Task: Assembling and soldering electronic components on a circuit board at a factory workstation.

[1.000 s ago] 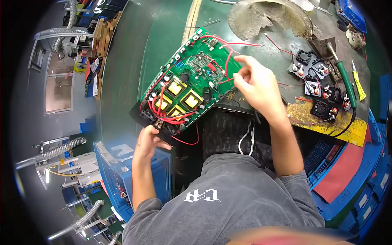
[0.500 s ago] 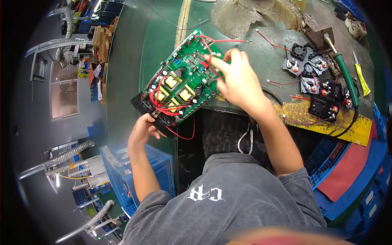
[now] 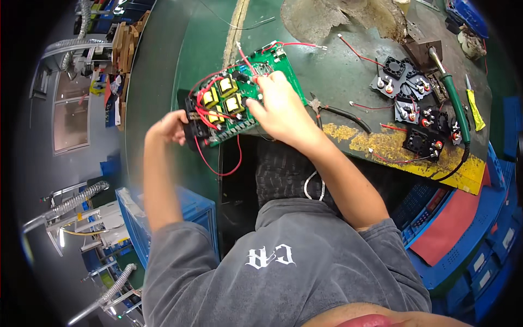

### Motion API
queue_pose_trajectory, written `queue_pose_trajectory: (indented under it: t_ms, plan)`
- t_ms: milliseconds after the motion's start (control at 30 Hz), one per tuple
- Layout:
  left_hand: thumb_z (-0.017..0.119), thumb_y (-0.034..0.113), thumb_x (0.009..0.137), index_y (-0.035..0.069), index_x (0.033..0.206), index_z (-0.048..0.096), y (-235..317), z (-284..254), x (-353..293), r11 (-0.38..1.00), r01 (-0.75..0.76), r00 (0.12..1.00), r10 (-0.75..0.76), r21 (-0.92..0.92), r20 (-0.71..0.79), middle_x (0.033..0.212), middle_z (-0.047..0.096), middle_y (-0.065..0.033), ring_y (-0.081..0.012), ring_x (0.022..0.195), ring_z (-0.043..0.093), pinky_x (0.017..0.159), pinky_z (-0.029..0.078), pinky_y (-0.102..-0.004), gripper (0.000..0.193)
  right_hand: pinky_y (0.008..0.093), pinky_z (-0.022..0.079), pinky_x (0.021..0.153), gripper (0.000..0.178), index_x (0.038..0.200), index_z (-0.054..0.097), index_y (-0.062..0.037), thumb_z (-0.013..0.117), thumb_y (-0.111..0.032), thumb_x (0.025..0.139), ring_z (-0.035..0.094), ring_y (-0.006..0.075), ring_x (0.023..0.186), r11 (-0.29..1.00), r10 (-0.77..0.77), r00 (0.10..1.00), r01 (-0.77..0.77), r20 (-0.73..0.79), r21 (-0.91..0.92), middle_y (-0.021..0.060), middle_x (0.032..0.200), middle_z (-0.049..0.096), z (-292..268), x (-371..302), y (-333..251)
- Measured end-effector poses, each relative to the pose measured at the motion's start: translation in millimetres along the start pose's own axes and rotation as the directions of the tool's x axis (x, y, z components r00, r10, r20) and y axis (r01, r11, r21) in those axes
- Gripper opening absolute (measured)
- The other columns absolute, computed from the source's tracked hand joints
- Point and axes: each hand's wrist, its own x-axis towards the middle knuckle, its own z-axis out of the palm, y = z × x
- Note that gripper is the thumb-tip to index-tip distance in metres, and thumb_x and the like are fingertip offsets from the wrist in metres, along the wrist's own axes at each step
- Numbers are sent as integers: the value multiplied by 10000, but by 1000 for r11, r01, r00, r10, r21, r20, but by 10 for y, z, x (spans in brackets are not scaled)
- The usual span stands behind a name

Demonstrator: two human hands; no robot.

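Note:
A green circuit board (image 3: pixel 291 71) with several yellow-and-black transformers (image 3: pixel 227 85) and loose red wires is tilted over the bench's near left edge. My left hand (image 3: pixel 170 128) grips the black end panel (image 3: pixel 192 122) at the board's left end. Over the middle of the board is my right hand (image 3: pixel 283 109), its fingers bent at a red wire (image 3: pixel 246 59) that sticks up toward the far side. Its thumb lies lower, near the transformers; the palm side is hidden. Close to the right wrist, cutting pliers (image 3: pixel 346 114) with dark handles lie on the bench.
Several fan plates (image 3: pixel 393 66) with red and black leads lie at the right. Beyond them rest a green-handled soldering iron (image 3: pixel 456 101) and a yellow-handled tool (image 3: pixel 475 109). Blue crates (image 3: pixel 180 215) stand below left, others (image 3: pixel 436 261) below right.
Both hands and the board have moved left, and the board has turned flatter. A red wire now points to the far left, from my right fingers. The pliers have come into fuller view.

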Motion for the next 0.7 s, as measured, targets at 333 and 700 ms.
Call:
queue_pose_trajectory:
  t_ms: [333, 700]
  plan:
    - [532, 339, 882, 186, 703, 486, 306, -558, 217, 976, -92, 943, 149, 198, -298, 505, 361, 50, -126, 361, 308, 357, 218, -276, 240, 470, 497, 899, 685, 1421, 434, 126, 711, -100, 838, 558, 423, 1030, 993, -111, 993, 109, -42, -53, 265, 1120, 538, 53, -658, -410]
    - [486, 87, 963, 46, 1216, 708, 767, 1192, -217, 380, -856, 121, 807, 351, -579, 736, 546, 14, -54, 589, 407, 518, 301, -196, 339, 270, 486, 626, 317, 1200, 749, -20, 725, -162, 918, 658, 158, 802, 869, 172, 942, -283, 290, 405, 100, 1077, 735, -2478, -2364, -588]
